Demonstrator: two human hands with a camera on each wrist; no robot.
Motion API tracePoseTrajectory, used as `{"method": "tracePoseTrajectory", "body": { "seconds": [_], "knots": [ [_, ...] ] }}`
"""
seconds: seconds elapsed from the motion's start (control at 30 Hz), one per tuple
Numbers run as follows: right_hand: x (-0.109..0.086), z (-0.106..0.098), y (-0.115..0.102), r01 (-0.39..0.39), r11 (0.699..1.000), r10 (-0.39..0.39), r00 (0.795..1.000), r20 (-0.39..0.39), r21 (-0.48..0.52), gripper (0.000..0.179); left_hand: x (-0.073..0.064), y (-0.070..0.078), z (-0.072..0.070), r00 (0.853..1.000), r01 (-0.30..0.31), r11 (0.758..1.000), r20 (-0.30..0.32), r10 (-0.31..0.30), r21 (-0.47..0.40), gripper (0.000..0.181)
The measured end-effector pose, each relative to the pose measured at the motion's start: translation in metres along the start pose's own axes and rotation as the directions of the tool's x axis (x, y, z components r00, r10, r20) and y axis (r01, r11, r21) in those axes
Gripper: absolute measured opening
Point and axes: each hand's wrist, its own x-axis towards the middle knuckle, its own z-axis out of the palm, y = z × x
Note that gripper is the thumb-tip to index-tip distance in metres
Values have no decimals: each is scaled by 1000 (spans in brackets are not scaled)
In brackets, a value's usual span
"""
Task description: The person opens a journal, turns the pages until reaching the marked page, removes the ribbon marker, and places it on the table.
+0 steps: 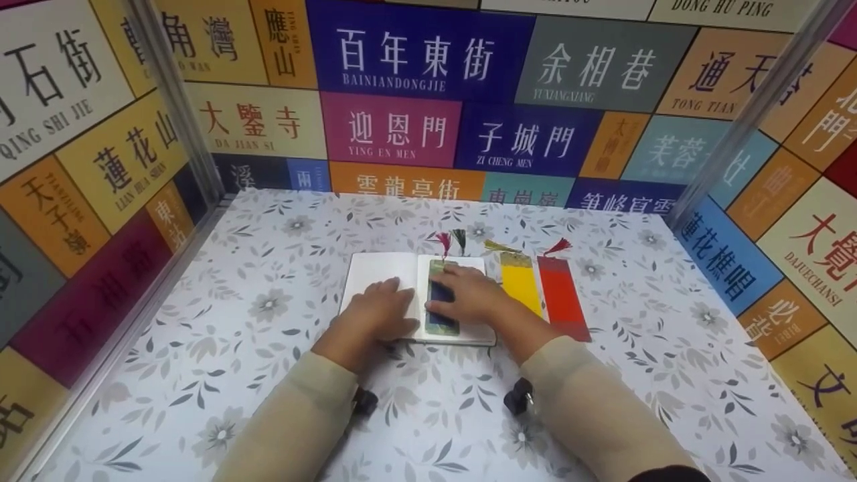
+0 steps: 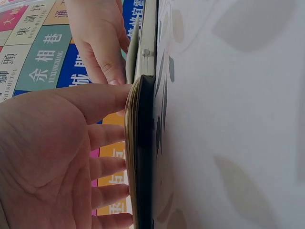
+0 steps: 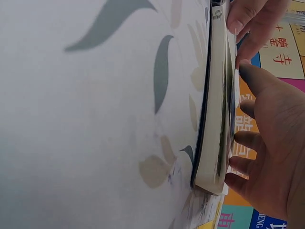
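An open notebook (image 1: 378,268) with blank pages lies on the table. My left hand (image 1: 383,309) rests on its left page, the fingers spread; in the left wrist view that hand (image 2: 45,143) touches the page surface with its fingertips. On the right page lies a dark blue bookmark (image 1: 442,326) with green patterned ends. My right hand (image 1: 474,292) presses it from above, covering part of it. The right wrist view shows the fingers of that hand (image 3: 274,138) extended against the page side. A red tassel (image 1: 443,241) and a dark green tassel (image 1: 458,239) stick out past the notebook's top edge.
To the right of the notebook lie a yellow bookmark (image 1: 520,284) with a gold tassel and a red bookmark (image 1: 564,301) with a red tassel. The table (image 1: 221,348) has a flowered cover. Panels printed with Chinese place names (image 1: 415,53) surround it on three sides.
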Motion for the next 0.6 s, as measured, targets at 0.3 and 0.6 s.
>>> {"method": "tracePoseTrajectory", "body": {
  "seconds": [0.3, 0.6],
  "knots": [
    [1, 2, -1, 1, 1000, -2, 999, -42, -19, 72, -3, -3, -1, 1000, -1, 1000, 15, 1, -29, 71],
    [1, -1, 10, -51, 997, 52, 998, -18, 66, 65, -1, -4, -1, 999, 18, 999, 43, -16, -42, 71]
  ]
}}
